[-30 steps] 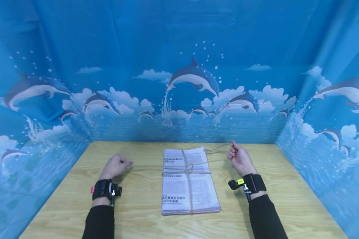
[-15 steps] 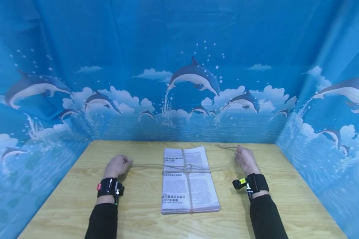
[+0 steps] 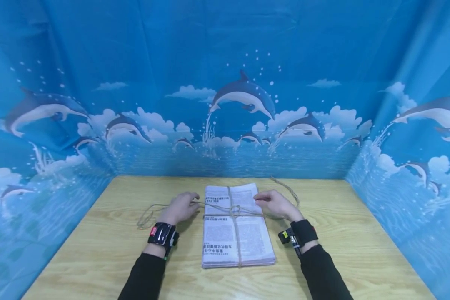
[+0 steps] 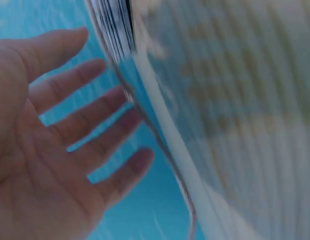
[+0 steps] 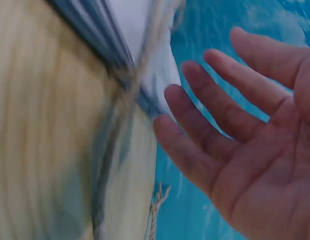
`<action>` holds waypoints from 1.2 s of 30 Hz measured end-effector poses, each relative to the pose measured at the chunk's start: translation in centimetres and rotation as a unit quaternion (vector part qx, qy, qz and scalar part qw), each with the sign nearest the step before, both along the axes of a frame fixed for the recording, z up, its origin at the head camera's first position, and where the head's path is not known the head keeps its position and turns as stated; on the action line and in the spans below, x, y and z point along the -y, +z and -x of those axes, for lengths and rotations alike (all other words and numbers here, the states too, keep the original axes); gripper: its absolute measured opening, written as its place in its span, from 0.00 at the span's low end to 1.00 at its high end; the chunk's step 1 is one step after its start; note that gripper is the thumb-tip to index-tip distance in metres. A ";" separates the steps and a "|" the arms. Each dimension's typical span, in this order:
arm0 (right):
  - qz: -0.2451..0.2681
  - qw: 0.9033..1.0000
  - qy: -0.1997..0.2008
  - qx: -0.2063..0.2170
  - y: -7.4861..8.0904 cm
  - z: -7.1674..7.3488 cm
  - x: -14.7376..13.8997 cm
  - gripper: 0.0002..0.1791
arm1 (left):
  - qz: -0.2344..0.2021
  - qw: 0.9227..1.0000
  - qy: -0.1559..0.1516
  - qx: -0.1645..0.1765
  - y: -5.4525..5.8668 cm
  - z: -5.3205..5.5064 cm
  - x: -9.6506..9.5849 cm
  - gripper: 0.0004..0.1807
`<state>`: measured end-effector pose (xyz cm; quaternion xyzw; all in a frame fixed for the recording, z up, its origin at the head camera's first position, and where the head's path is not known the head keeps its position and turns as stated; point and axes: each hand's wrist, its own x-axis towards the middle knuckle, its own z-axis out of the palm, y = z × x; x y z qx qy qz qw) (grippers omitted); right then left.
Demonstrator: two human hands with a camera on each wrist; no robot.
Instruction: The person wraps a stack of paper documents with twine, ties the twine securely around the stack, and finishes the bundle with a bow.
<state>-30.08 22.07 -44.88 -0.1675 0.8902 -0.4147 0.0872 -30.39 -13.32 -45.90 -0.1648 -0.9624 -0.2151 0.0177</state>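
Observation:
A stack of newspapers [image 3: 219,235] lies in the middle of the table, bound crosswise by twine [image 3: 235,211] with a loop or knot on top. My left hand [image 3: 181,207] hovers left of the stack; in the left wrist view its fingers are spread and fairly straight, with the twine [image 4: 157,135] running past the fingertips. On the other side, my right hand [image 3: 276,204] is at the stack's upper right edge. The right wrist view shows the fingers of that hand [image 5: 255,135] extended and holding nothing, near the twine [image 5: 117,117] at the paper's edge.
One loose twine tail [image 3: 145,216] curls on the table to the left, behind the left hand. Another tail [image 3: 291,192] lies to the right, near the back edge. A blue dolphin-print curtain [image 3: 225,158] encloses the wooden table [image 3: 180,266] at the back and sides.
Both hands have let go of the twine ends and moved inward to the stack from either side. The stretched twine now lies slack, its tails on the table.

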 end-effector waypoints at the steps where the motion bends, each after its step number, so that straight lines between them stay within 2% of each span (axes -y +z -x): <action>1: -0.009 1.000 0.018 -0.004 -0.1 -0.1 0.5 0.18 | -0.007 1.000 -0.016 -0.004 -0.1 -0.1 -0.7 0.20; 3: -0.029 0.999 0.041 -0.016 -0.3 -0.3 1.4 0.17 | -0.004 0.999 -0.038 -0.014 -0.2 -0.3 -1.9 0.20; 7: -0.067 0.995 0.055 -0.040 -0.5 -0.5 2.6 0.11 | 0.035 0.997 -0.065 -0.023 -0.5 -0.8 -3.8 0.20; 11: -0.091 0.993 0.047 -0.066 -0.7 -0.7 3.3 0.03 | 0.082 0.993 -0.072 -0.038 -0.8 -1.2 -4.9 0.15; 14: -0.095 0.992 0.027 -0.075 -0.7 -0.7 3.6 0.05 | 0.093 0.992 -0.070 -0.055 -0.9 -1.2 -5.2 0.07; 16: -0.089 0.993 0.014 -0.071 -0.7 -0.7 3.7 0.05 | 0.079 0.993 -0.066 -0.060 -0.9 -1.1 -5.2 0.04; 18: -0.078 0.995 0.006 -0.068 -0.7 -0.6 3.7 0.05 | 0.046 0.995 -0.064 -0.062 -0.7 -1.0 -5.2 0.03; 22: -0.056 0.995 -0.006 -0.079 -0.7 -0.5 3.7 0.08 | -0.045 0.997 -0.056 -0.035 -0.1 -0.8 -4.9 0.04; 24: -0.051 0.995 -0.015 -0.090 -0.8 -0.3 3.7 0.09 | -0.071 0.996 -0.051 -0.026 0.2 -0.9 -4.8 0.06; 30: -0.055 0.994 -0.041 -0.089 -1.0 -0.2 3.7 0.16 | -0.055 0.996 -0.054 -0.040 0.3 -0.9 -4.5 0.15; 32: -0.064 0.993 -0.049 -0.085 -1.1 -0.2 3.5 0.17 | -0.053 0.997 -0.058 -0.028 0.3 -0.9 -4.2 0.15; 36: -0.076 0.993 -0.061 -0.068 -1.4 0.0 2.7 0.18 | -0.051 0.997 -0.058 0.019 0.3 -0.8 -3.2 0.14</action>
